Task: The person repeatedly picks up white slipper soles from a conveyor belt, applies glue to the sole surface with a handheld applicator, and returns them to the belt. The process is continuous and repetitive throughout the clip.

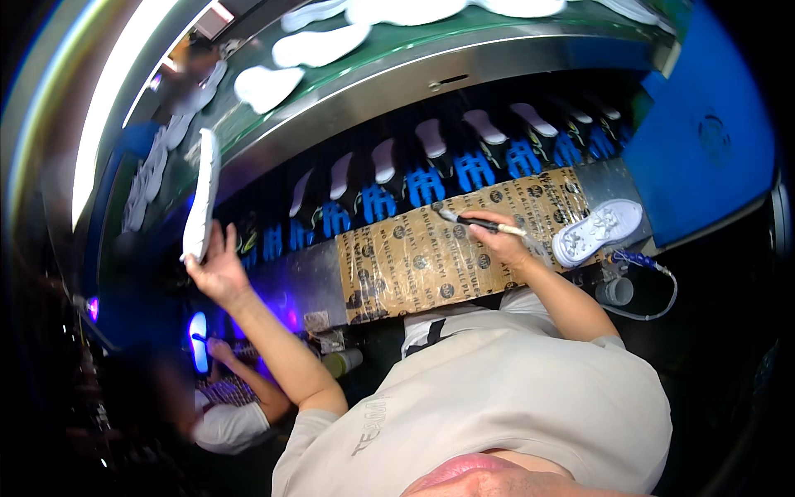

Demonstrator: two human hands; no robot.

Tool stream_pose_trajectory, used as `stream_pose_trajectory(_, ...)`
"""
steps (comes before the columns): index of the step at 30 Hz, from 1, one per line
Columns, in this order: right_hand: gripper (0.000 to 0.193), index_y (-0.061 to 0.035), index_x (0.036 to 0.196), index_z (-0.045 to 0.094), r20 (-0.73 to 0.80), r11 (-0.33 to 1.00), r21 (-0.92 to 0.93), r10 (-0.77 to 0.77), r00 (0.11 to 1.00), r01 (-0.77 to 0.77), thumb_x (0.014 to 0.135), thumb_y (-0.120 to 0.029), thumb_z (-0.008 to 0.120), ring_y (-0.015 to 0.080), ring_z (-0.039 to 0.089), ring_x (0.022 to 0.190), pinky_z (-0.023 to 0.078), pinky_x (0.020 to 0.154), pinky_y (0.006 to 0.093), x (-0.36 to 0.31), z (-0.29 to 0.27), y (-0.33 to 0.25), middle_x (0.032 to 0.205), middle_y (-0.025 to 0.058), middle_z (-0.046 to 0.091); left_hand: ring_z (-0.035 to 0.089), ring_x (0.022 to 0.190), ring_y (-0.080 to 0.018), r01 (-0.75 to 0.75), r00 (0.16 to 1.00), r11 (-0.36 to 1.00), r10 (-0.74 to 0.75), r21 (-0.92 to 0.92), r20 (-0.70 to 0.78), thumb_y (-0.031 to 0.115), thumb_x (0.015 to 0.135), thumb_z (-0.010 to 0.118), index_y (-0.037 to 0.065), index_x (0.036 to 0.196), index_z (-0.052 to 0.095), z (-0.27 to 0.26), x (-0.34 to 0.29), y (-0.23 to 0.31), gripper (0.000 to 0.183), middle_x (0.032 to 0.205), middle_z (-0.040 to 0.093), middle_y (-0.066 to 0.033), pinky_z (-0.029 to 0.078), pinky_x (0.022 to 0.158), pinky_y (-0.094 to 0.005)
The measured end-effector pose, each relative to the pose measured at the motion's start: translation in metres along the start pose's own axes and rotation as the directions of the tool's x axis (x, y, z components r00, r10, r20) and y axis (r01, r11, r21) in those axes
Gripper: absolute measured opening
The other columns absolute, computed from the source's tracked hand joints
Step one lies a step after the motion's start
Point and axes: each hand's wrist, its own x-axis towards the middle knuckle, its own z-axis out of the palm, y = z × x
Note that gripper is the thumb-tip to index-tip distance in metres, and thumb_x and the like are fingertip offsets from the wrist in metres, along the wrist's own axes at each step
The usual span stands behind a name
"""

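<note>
Fingers of the left hand [219, 273] pinch a white sole [199, 199] at its lower end, left of the worktop [317, 272], probably keeping its faces untouched, while those of the right hand [499, 242] close around a brush-like tool [476, 222], pen-fashion, apparently for control. Taped cardboard [397, 265] covers much of the metal worktop, with a white shoe [598, 232] at its right end; beyond, a green belt [397, 43] carries soles near a bright lamp [124, 74].

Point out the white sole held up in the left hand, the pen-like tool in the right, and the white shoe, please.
White sole [200, 199]: head view, middle of its long side.
Pen-like tool [475, 223]: head view, its dark shaft.
White shoe [598, 233]: head view, middle of its upper.
</note>
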Motion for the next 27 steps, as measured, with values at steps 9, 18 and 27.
stream_pose_trajectory(9, 0.023, -0.0022, 0.117, 0.070, -0.048, 0.881, 0.431, 0.239, 0.970, -0.196, 0.095, -0.009, 0.065, 0.0055, 0.054, 0.074, 0.043, 0.067, 0.0192, 0.008, 0.012, -0.042, 0.088, -0.0012, 0.064, 0.066, 0.100, -0.0336, 0.585, 0.785, 0.722, -0.619, -0.370, 0.032, 0.056, 0.100, 0.019, 0.003, 0.117, 0.061, 0.006, -0.162, -0.118, 0.070, 0.106, 0.068, -0.0167, 0.058, 0.085, -0.0493)
stream_pose_trajectory(18, 0.023, -0.0033, 0.112, 0.074, 0.297, 0.977, 0.001, 0.201, 0.933, -0.211, 0.092, -0.013, 0.069, 0.0076, 0.059, 0.083, 0.047, 0.075, 0.0219, 0.008, 0.071, -0.098, 0.097, 0.0036, 0.071, 0.068, 0.102, -0.0354, 0.882, 0.439, 0.375, -0.873, -0.284, 0.211, 0.074, 0.099, 0.009, 0.004, 0.138, 0.051, 0.015, -0.255, -0.150, 0.090, 0.119, 0.065, -0.0218, 0.057, 0.092, -0.0551)
stream_pose_trajectory(27, 0.027, -0.0056, 0.112, 0.077, 0.566, 0.937, -0.193, -0.136, 0.813, 0.291, 0.086, -0.010, 0.074, 0.0202, 0.069, 0.088, 0.058, 0.078, 0.0342, 0.029, 0.101, -0.092, 0.101, 0.0109, 0.074, 0.059, 0.125, -0.0289, 0.814, 0.572, 0.556, -0.817, -0.169, 0.067, 0.064, 0.105, 0.016, 0.008, 0.145, 0.045, 0.033, -0.228, -0.159, 0.075, 0.137, 0.057, -0.0152, 0.052, 0.105, -0.0434)
